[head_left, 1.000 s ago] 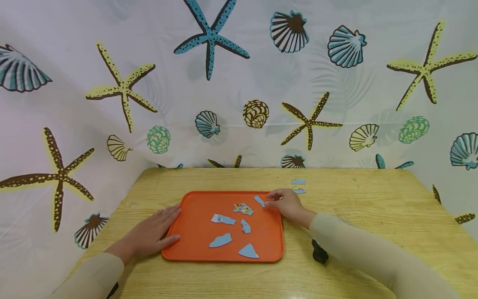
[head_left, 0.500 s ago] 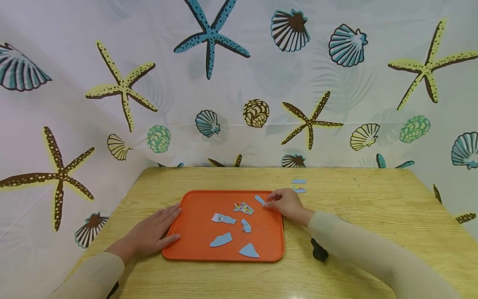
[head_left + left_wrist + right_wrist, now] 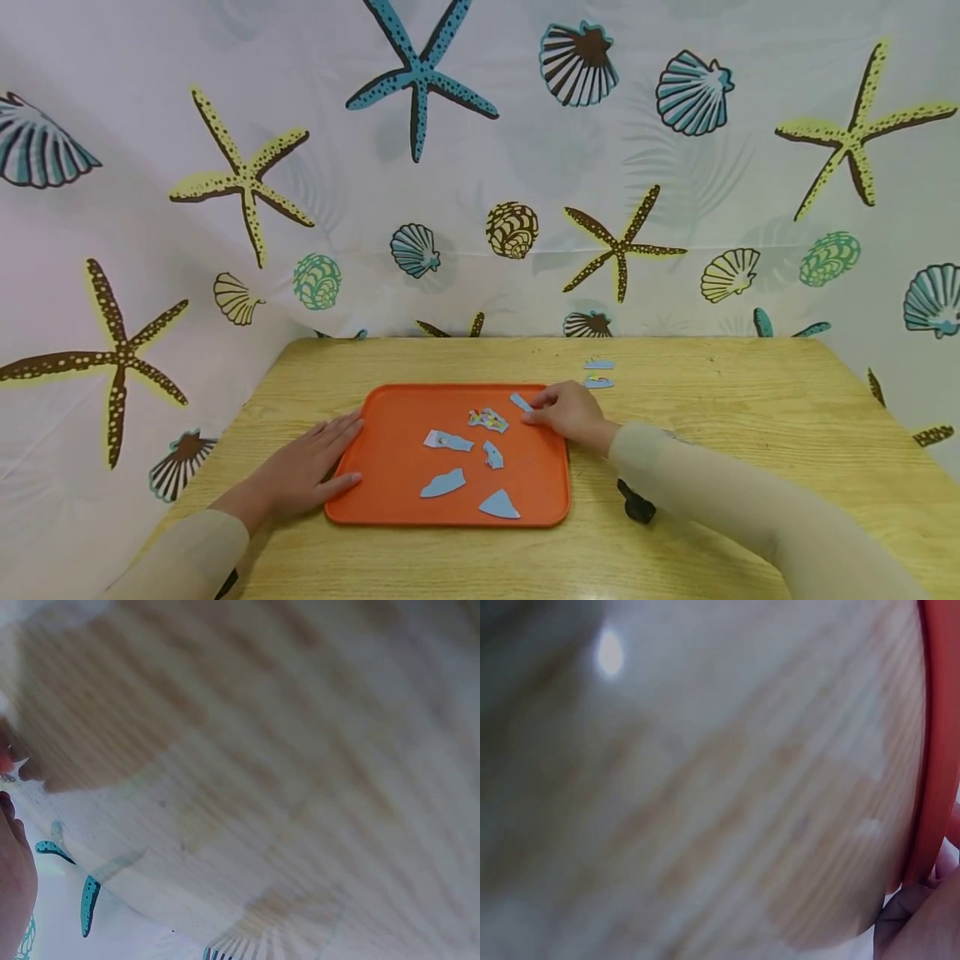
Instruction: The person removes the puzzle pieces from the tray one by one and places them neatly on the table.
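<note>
A white curtain printed with starfish and shells [image 3: 465, 292] hangs behind a wooden table [image 3: 750, 417]. On the table lies an orange tray [image 3: 390, 417]. A person's left hand [image 3: 303, 467] rests along the tray's left edge, fingers straight. The right hand [image 3: 568, 411] reaches over the far right corner, thumb and fingers pinching the near end of a light-blue strip [image 3: 519, 402] on the tray. Five more light-blue pieces lie apart on the tray: a white-ended piece [image 3: 450, 440], a curved piece [image 3: 444, 483], a triangle [image 3: 500, 505], a multicoloured piece [image 3: 489, 419] and a small ragged piece [image 3: 493, 455]. Two slivers [image 3: 599, 365] lie on the table beyond the right hand.
</note>
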A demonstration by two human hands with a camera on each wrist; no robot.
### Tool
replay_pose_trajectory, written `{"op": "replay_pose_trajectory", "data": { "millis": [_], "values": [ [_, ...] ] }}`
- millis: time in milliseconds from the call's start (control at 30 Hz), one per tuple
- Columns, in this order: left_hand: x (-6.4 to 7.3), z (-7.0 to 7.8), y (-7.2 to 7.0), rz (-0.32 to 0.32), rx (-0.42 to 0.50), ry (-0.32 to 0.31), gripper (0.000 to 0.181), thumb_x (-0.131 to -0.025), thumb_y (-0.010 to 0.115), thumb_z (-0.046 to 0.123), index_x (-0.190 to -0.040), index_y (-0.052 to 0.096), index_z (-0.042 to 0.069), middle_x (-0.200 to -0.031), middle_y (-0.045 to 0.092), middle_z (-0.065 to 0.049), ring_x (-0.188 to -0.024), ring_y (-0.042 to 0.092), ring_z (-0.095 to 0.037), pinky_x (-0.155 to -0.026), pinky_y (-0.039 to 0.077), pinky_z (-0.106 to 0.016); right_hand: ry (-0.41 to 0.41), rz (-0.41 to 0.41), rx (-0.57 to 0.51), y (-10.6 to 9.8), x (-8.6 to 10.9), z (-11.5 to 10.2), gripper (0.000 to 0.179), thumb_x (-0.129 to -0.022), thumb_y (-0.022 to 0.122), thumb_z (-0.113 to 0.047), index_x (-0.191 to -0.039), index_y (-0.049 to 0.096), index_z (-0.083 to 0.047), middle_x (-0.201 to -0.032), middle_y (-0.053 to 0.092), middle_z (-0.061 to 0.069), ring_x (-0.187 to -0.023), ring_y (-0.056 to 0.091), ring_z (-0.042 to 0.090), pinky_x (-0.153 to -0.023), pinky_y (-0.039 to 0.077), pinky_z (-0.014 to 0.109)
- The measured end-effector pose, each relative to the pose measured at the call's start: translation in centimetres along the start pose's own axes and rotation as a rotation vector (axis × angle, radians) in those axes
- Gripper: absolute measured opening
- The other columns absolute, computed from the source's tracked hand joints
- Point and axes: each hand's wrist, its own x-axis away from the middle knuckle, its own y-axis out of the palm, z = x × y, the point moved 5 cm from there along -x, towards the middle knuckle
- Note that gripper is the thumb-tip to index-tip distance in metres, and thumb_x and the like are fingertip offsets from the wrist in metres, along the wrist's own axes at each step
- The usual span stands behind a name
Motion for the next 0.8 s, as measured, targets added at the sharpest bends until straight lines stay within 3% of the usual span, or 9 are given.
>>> {"op": "replay_pose_trajectory", "data": {
  "millis": [433,800],
  "values": [
    [0.00,0.04,0.04,-0.001,0.005,-0.011,0.084,-0.096,0.041,0.063,-0.154,0.024,0.005,-0.160,0.020,-0.009,-0.145,0.021,-0.027,-0.114,0.018,-0.051,0.052,-0.016,-0.032,0.19,0.15,0.17,0.022,-0.083,0.079,-0.027,-0.102,0.079,-0.016,-0.103,0.070,-0.001,-0.105,0.060,0.022,-0.087,0.051,0.038],
    [0.09,-0.01,0.01,0.003,0.016,-0.009,0.084,-0.096,0.041,0.062,-0.154,0.024,0.005,-0.160,0.020,-0.009,-0.145,0.021,-0.027,-0.114,0.019,-0.051,0.066,0.005,-0.030,0.33,0.50,-0.17,0.017,-0.085,0.076,-0.022,-0.100,0.080,-0.015,-0.112,0.068,0.003,-0.112,0.058,0.026,-0.095,0.047,0.041]
  ]
}}
